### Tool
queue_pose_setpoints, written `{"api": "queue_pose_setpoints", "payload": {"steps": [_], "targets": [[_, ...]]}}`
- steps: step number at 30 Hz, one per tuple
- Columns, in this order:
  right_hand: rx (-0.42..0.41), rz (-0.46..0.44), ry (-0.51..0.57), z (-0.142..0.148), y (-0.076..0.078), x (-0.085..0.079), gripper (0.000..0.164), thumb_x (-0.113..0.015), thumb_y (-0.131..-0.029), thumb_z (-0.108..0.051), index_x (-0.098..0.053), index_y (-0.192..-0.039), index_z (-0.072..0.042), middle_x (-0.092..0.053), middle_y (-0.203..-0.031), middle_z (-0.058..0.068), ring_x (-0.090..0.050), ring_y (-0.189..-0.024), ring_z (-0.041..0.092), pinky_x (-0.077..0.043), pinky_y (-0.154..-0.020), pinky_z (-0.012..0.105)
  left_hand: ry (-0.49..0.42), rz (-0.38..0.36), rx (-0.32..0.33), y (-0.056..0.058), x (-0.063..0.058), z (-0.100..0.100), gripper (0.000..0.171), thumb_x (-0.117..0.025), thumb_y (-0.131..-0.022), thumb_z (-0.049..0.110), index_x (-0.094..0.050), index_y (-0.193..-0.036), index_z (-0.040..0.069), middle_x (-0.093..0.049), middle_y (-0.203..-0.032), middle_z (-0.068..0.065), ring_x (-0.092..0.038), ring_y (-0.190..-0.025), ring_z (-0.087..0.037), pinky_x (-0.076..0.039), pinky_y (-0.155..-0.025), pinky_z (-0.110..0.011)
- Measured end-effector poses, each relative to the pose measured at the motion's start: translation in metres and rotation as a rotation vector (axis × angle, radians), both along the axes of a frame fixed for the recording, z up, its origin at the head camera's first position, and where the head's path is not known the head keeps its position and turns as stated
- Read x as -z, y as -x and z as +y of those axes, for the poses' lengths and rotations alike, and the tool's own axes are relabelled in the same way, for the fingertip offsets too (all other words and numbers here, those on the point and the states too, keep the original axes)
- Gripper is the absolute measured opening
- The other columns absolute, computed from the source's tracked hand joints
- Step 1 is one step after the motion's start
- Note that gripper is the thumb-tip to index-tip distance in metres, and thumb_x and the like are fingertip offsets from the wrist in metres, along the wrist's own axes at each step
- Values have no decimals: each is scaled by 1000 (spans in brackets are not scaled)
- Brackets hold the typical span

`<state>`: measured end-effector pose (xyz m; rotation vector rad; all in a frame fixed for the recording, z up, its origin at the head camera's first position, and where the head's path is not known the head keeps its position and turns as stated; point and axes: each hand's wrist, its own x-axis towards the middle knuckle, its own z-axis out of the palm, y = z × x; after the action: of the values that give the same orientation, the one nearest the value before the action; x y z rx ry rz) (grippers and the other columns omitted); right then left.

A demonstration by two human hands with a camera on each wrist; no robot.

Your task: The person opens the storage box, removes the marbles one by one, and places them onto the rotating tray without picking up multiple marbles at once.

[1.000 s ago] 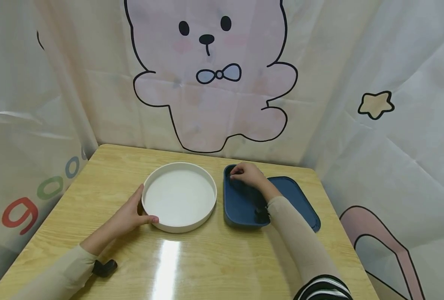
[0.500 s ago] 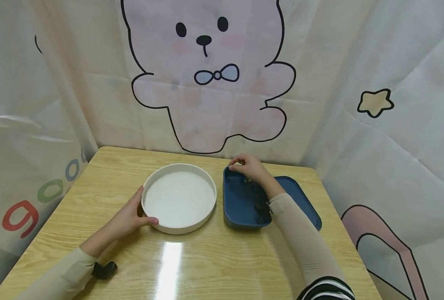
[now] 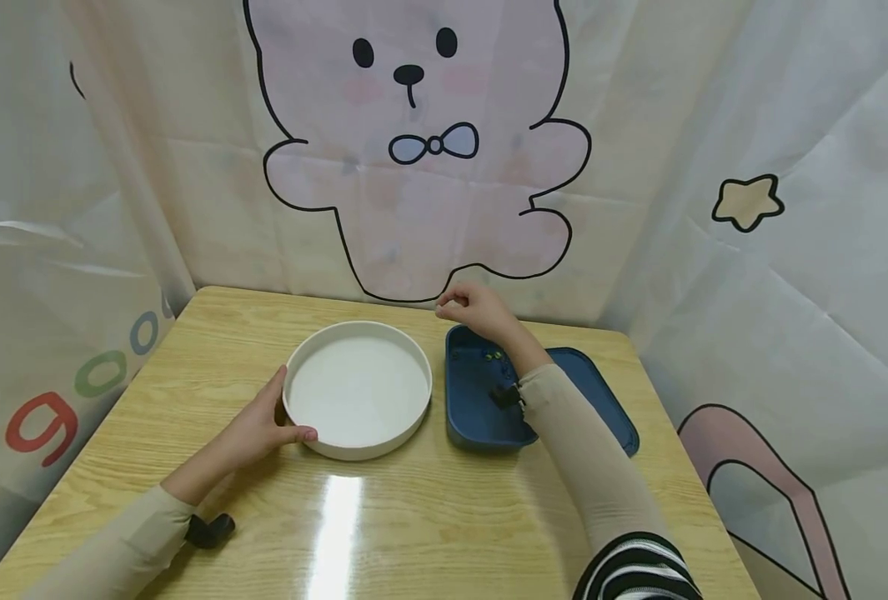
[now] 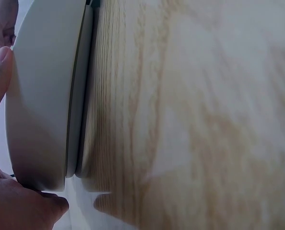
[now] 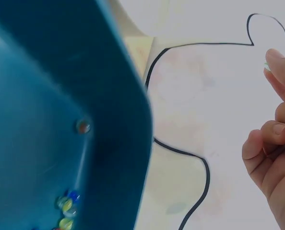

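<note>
My left hand (image 3: 259, 429) holds the near left edge of a round white dish (image 3: 357, 387), its thumb at the front rim and its fingers along the side. The dish stands level on the table. My right hand (image 3: 477, 310) is raised just above the back left corner of a dark blue box (image 3: 474, 408). Between its thumb and forefinger it pinches a small marble (image 5: 266, 65), of which only a greenish glint shows. Several glass marbles (image 5: 68, 203) lie in the box, with a single marble (image 5: 83, 126) apart by the wall.
A blue lid (image 3: 601, 400) lies on the wooden table (image 3: 413, 533) to the right of the box, partly behind my right forearm. Printed curtains (image 3: 428, 217) hang close behind the table and at both sides.
My right hand has risen out of the box and moved back and slightly left, over its far corner. The left hand and the dish have stayed in place.
</note>
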<state>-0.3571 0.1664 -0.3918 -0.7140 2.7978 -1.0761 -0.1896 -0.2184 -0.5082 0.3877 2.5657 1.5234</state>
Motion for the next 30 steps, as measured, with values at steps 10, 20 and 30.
{"api": "queue_pose_setpoints", "payload": {"steps": [10, 20, 30], "targets": [[-55, -13, 15, -40, 3, -7, 18, -78, -94, -30, -78, -108, -20, -48, -83, 4, -42, -77, 21, -39, -74, 37, -4, 15, 3, 1, 0, 0, 132, -92, -76, 33, 2, -166, 8, -12, -169, -25, -20, -152, -50, -16, -119, -71], [-165, -22, 31, -84, 10, 2, 15, -77, -94, -23, -78, -108, -16, -42, -76, 3, -35, -66, 19, -36, -66, 30, 25, -3, -15, 0, 2, -3, 135, -91, -77, 36, 7, -164, 5, -5, -169, -27, -12, -153, -51, -14, -118, -72], [-246, -31, -33, -125, 9, 20, 13, -79, -93, -21, -79, -106, -18, -44, -75, 0, -37, -70, 14, -32, -63, 25, 53, -33, -30, 0, 0, -2, 136, -90, -78, 39, 8, -163, 1, -2, -169, -28, -6, -154, -51, -12, -119, -72]]}}
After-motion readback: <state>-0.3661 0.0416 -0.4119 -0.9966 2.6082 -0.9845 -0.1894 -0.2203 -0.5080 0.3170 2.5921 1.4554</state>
